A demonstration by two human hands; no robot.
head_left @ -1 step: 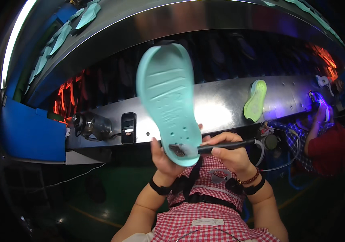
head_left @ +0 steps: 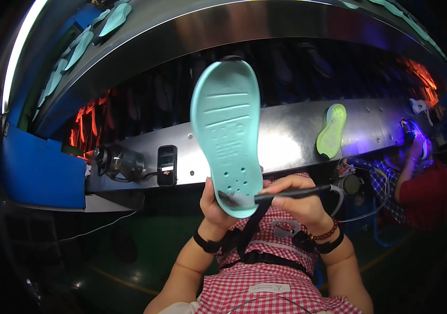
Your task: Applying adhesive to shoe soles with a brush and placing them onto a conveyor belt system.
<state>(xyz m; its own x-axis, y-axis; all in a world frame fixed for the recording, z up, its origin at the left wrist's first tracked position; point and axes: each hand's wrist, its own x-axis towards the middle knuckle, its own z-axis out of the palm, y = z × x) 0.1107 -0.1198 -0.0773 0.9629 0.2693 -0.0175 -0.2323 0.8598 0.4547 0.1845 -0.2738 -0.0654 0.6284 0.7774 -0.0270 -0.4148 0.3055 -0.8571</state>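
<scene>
Below the sole, nearest of all, a red-and-white checked apron (head_left: 265,282) is worn by the person, and black bands (head_left: 207,242) are strapped round both wrists. The turquoise sole (head_left: 227,120) is held up in front of the apron, its hollowed face shown, with its narrower end nearest the body. That end is grasped at its left edge by the left hand (head_left: 215,206), whose thumb is laid along the rim. A black-handled brush (head_left: 294,193) is gripped by the right hand (head_left: 303,203), just right of the sole's near end, and its blurred bristles are set against the surface there. Behind the sole, a metal tabletop (head_left: 281,131) is stretched across. On it, a phone (head_left: 167,166) is placed left of the sole, with a dark container (head_left: 124,163) farther left; to the sole's right, a green sole (head_left: 331,131) is laid. Well to the right of the sole, a co-worker (head_left: 427,191) is seen, one arm lit violet. Beyond the sole, a metal ledge (head_left: 281,23) is curved across, and pale soles (head_left: 115,20) are lined up far left.
</scene>
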